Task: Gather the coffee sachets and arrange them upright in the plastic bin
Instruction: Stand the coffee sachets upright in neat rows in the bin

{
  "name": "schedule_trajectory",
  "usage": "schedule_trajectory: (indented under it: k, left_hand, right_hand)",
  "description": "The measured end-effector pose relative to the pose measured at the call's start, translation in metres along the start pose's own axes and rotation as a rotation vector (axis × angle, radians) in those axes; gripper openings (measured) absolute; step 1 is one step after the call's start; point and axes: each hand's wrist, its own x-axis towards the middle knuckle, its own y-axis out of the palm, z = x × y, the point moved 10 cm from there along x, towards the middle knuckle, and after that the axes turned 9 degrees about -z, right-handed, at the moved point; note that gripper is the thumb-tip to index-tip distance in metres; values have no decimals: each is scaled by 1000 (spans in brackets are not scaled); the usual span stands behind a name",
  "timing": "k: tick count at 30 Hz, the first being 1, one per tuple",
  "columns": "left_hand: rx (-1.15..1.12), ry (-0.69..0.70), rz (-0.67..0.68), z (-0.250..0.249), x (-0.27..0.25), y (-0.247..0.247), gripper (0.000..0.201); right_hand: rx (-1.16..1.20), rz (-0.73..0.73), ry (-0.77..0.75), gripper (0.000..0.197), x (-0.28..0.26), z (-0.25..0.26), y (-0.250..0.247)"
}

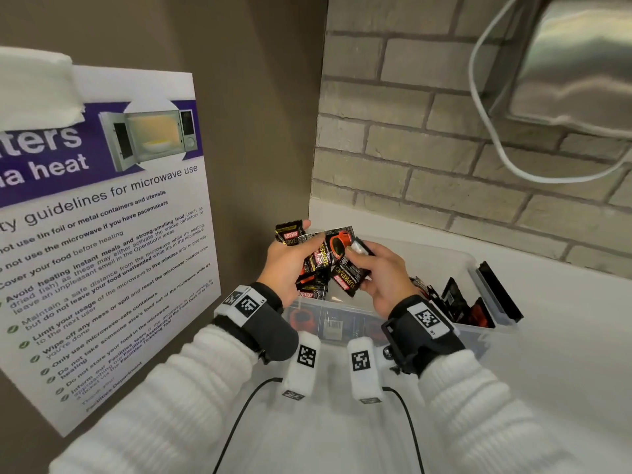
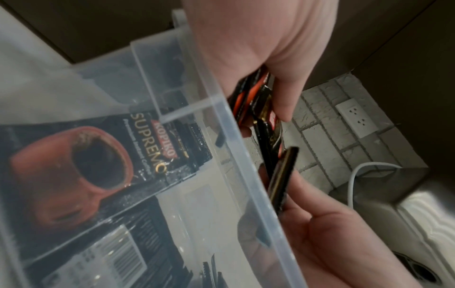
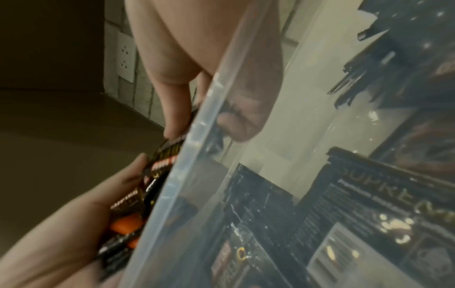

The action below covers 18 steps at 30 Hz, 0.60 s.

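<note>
Both hands hold one bundle of black-and-red coffee sachets (image 1: 325, 265) above the left end of the clear plastic bin (image 1: 478, 268). My left hand (image 1: 301, 244) grips the bundle from the left, fingers curled over its top. My right hand (image 1: 362, 270) pinches the sachets on the bundle's right side. More sachets (image 1: 455, 302) stand on edge at the bin's right end. Others (image 1: 301, 319) lie against its front wall. In the left wrist view the held sachets (image 2: 265, 120) are just beyond the bin rim (image 2: 236, 136). The right wrist view shows the same bundle (image 3: 147, 194) beside the rim (image 3: 177, 175).
The bin sits on a white counter (image 1: 547, 371) against a brick wall (image 1: 410, 148). A microwave-guidelines poster (image 1: 102, 234) covers the left wall close to my left arm. A white cable (image 1: 496, 159) hangs from a steel appliance (image 1: 581, 63) at the upper right.
</note>
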Motion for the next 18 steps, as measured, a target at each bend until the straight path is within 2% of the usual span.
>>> schedule_trajectory:
  k: [3, 7, 9, 11, 14, 16, 18]
  left_hand:
    - [46, 0, 25, -1, -4, 5, 25]
    - [86, -4, 146, 0, -13, 14, 33]
    - [69, 0, 197, 2, -15, 19, 33]
    - [-13, -16, 195, 1, -13, 19, 34]
    - [-91, -49, 180, 0, -12, 15, 16]
    - [-105, -85, 154, 2, -11, 11, 24]
    - [-156, -106, 127, 2, -10, 10, 37]
  right_hand:
    - [-11, 69, 46, 17, -2, -4, 7]
    - [237, 101, 232, 11, -5, -15, 13]
    - [231, 153, 275, 11, -8, -20, 21]
    - [74, 219, 250, 18, -12, -24, 30]
    - [-131, 204, 159, 23, -12, -22, 29]
    - [-49, 67, 62, 16, -8, -9, 14]
    - [160, -70, -64, 7, -6, 7, -4]
